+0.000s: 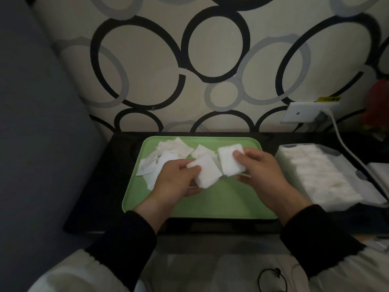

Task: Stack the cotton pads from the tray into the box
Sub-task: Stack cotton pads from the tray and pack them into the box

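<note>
A green tray (221,199) lies on the dark table with several loose white cotton pads (168,153) heaped in its far left corner. My left hand (176,182) grips a small stack of pads (207,171) above the tray's middle. My right hand (265,173) holds another stack of pads (229,162) just to the right, thumb on top. The two stacks are close together, almost touching. To the right of the tray stands a clear plastic box (294,150) filled with rows of white pads (322,175).
The dark table (90,199) stands against a wall with a ring pattern. A white wall socket (305,112) with a white cable (347,148) is at the back right, near the box. A black cord (271,279) lies on my lap below the table.
</note>
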The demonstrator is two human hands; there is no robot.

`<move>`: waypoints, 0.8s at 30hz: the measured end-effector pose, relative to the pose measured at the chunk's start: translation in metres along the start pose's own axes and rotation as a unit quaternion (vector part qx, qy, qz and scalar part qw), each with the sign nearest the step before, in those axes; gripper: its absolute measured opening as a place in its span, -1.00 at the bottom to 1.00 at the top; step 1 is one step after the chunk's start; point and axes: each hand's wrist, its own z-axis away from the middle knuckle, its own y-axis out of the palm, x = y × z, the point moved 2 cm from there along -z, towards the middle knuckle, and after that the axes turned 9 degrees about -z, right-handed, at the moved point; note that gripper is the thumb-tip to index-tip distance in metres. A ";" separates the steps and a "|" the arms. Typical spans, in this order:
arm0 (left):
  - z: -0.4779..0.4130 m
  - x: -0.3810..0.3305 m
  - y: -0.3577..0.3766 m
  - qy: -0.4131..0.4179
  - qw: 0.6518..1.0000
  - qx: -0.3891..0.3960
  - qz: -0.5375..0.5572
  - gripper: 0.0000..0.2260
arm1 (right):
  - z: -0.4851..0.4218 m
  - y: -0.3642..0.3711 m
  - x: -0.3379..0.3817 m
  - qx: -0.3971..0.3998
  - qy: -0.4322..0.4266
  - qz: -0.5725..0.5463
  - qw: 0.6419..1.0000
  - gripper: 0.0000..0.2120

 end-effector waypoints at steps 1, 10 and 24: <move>0.000 0.001 0.000 -0.002 1.000 -0.006 -0.011 -0.90 | -0.001 -0.001 0.002 -0.018 -0.022 -0.003 1.000 -0.84; 0.005 -0.002 0.010 0.027 0.999 0.024 -0.019 -0.91 | 0.010 0.020 -0.002 0.100 -0.010 0.038 0.994 -0.83; 0.004 -0.006 0.008 0.010 0.999 0.042 0.009 -0.81 | 0.006 0.021 -0.005 0.086 -0.057 0.115 0.988 -0.90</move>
